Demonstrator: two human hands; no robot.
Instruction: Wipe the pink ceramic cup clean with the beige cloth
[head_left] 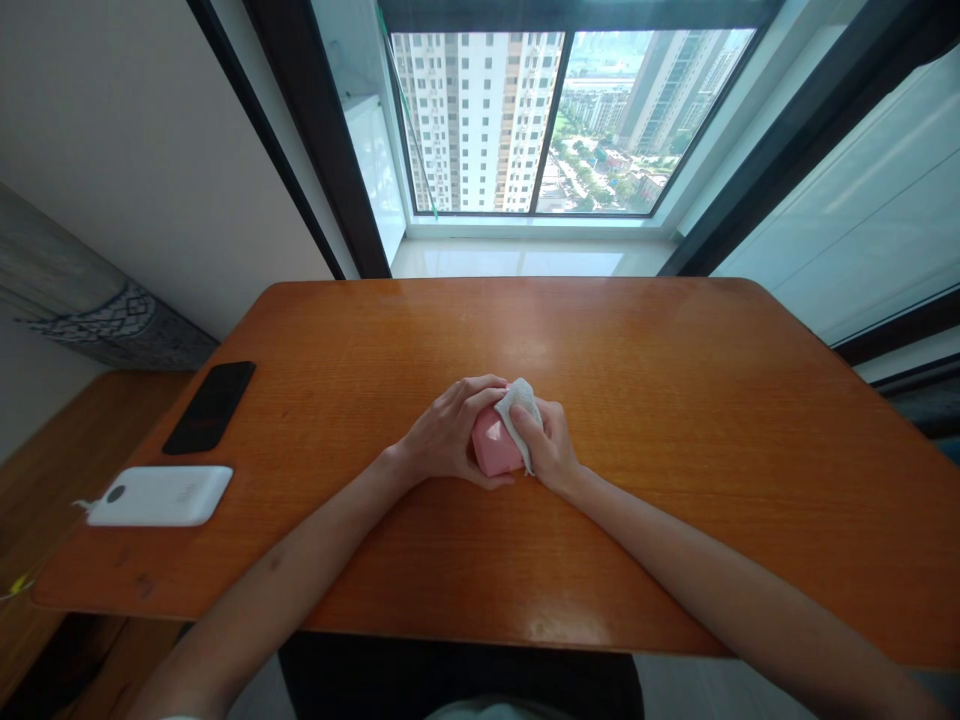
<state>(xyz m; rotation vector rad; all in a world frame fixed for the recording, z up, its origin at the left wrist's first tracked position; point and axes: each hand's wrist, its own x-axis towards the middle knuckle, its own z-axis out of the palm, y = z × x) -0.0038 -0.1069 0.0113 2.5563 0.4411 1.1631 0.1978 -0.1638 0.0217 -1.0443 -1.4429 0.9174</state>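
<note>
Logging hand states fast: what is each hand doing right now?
Left hand: closed around the pink object.
Right hand: closed on the white cloth, pressed against the pink object.

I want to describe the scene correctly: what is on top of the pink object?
A white cloth lies over the pink object, pressed by the right hand. The left hand grips its other side. Its top and far side are covered.

phone (209,406) behind power bank (163,495), both left on table (675,400)
</note>
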